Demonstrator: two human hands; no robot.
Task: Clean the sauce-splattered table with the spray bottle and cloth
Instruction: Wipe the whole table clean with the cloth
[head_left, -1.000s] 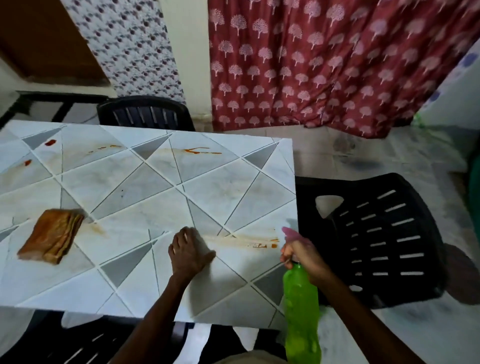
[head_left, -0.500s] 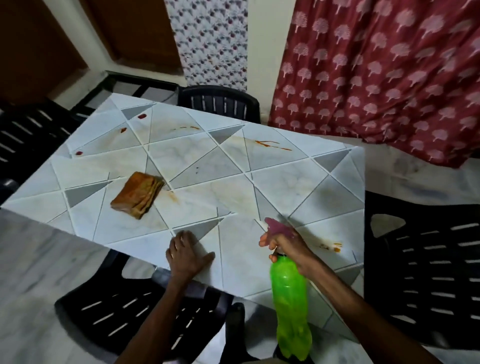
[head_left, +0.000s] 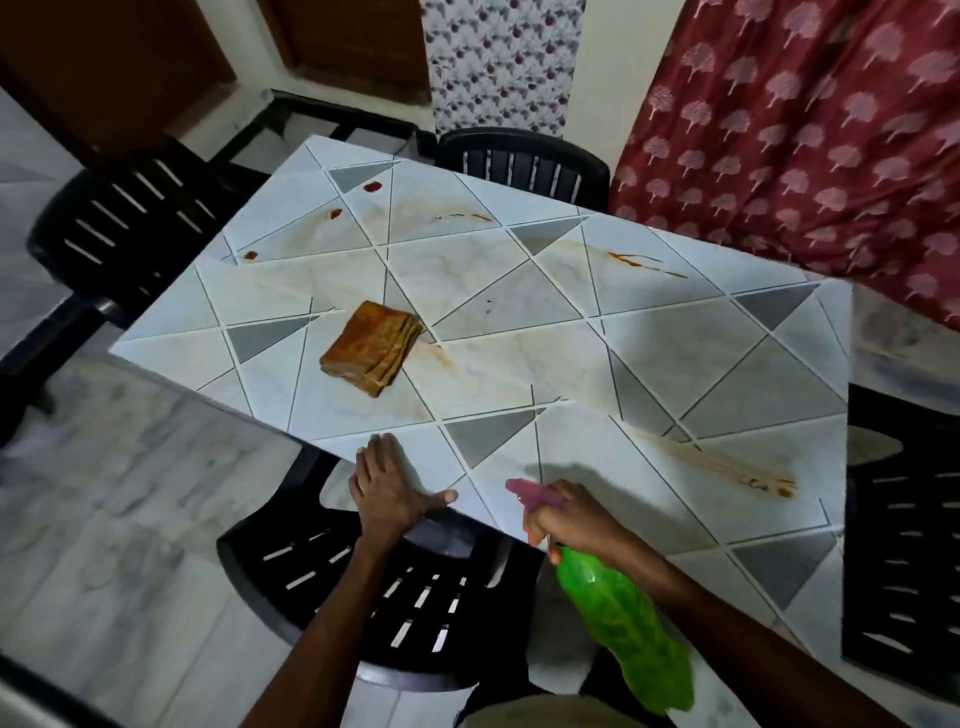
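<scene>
Here, right hand (head_left: 577, 519) gripping spray bottle (head_left: 621, 626); left hand (head_left: 387, 488) seemingly flat on table (head_left: 675, 358)

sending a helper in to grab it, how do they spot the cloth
Look at the white, triangle-patterned table ringed by black chairs. Left of its middle lies the cloth. It is the only folded orange-brown square there; the sauce marks around it are flat smears.
</scene>
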